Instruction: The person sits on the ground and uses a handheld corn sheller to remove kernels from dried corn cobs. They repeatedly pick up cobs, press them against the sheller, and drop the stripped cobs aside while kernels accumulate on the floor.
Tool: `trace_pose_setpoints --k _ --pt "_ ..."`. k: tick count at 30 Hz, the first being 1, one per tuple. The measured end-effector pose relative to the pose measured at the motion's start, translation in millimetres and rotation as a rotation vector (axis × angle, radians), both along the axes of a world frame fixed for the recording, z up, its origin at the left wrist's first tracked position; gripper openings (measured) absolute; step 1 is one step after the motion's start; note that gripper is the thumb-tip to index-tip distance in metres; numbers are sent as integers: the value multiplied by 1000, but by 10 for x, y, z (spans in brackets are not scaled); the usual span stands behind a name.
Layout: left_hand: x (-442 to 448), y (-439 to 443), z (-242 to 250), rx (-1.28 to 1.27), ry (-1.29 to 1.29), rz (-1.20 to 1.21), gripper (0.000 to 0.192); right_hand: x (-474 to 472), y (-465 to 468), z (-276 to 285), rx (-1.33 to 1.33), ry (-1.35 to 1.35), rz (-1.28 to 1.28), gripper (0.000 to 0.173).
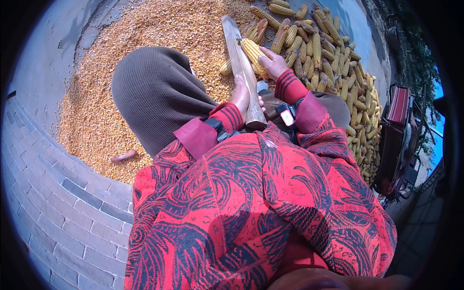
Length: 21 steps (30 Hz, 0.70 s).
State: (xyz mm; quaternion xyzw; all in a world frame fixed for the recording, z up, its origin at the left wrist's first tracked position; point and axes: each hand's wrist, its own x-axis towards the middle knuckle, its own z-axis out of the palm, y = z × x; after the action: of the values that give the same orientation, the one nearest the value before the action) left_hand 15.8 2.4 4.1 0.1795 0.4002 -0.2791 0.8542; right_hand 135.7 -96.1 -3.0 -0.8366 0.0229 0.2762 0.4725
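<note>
My left hand grips a long wooden corn sheller, a board-like tool that slants from my lap up and away over the loose kernels. Its thick near end rests close to my jacket. In my right hand is a yellow ear of corn, laid along the right side of the wood, its far tip by a small dark metal piece on the tool. Whether kernels are gone from the ear's underside is hidden.
Loose corn kernels spread ahead and left. A heap of corn ears lies right. One bare cob sits among kernels near the brick paving. A dark red vehicle or cart stands far right. My knees flank the tool.
</note>
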Motion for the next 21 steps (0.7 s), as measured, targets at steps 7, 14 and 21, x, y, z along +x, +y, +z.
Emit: trace_pose_setpoints --k 7,14,21 --pt "4 2 16 14 33 -28 69 -21 -6 112 118 227 -123 44" --pt "14 -23 24 40 96 -57 71 94 118 -5 147 280 -211 41" --pt "19 -56 6 51 85 -56 74 141 348 -275 -146 14 -50 50"
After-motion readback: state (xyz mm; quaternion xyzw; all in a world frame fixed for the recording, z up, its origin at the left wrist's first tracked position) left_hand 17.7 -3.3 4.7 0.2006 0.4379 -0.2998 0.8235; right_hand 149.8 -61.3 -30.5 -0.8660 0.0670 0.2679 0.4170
